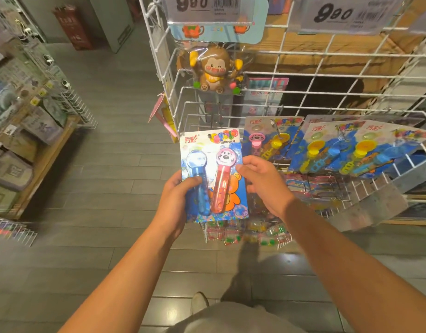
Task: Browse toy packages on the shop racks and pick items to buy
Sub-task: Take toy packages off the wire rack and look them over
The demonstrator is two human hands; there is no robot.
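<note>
A toy package (213,174) is grasped at its left edge by the left hand (175,200) and at its right edge by the right hand (262,183). It is held in front of the white wire rack (291,75), beside similar packages (351,150) hanging there.

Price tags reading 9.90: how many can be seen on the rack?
2. One price tag hangs above the monkey toy; the other is at the upper right. A third may be cut off at the right edge.

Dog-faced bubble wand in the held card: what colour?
Pink dog-faced bubble wand, clearest in the head view.
</note>
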